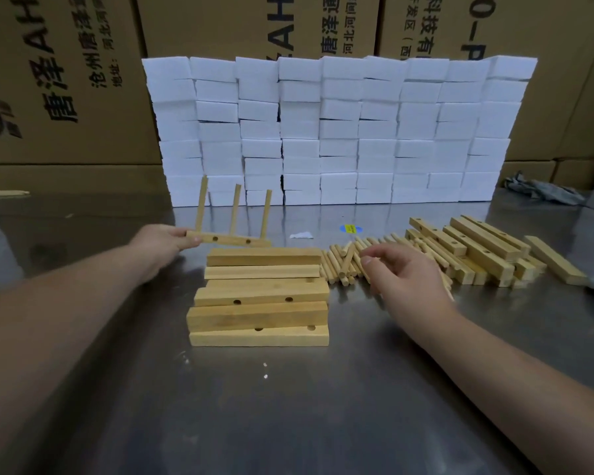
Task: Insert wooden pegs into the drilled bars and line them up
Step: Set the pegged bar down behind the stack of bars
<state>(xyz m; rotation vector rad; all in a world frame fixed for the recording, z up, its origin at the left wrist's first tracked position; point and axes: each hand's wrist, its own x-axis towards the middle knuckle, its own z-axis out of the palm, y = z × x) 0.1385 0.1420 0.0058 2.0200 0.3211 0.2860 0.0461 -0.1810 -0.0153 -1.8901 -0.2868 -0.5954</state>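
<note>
**On a steel table, two hands among wooden bars and pegs**

Behind the table (288, 423) stand printed cardboard boxes (66, 80) and a wall of white blocks (340, 132). At the centre, finished bars (259, 313) lie side by side in a row. To the right sit a heap of loose bars (477, 252) and a spread of pegs (343, 265). The right hand (402, 272) hovers over the pegs, fingers loosely bent. The left hand (162, 240) pinches one end of a drilled bar (230, 238) behind the row, its three inserted pegs (234, 209) pointing up.

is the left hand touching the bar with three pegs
Touching. In the head view the left hand pinches the left end of the bar, with its thumb on the bar's front face and no gap between them.
</note>
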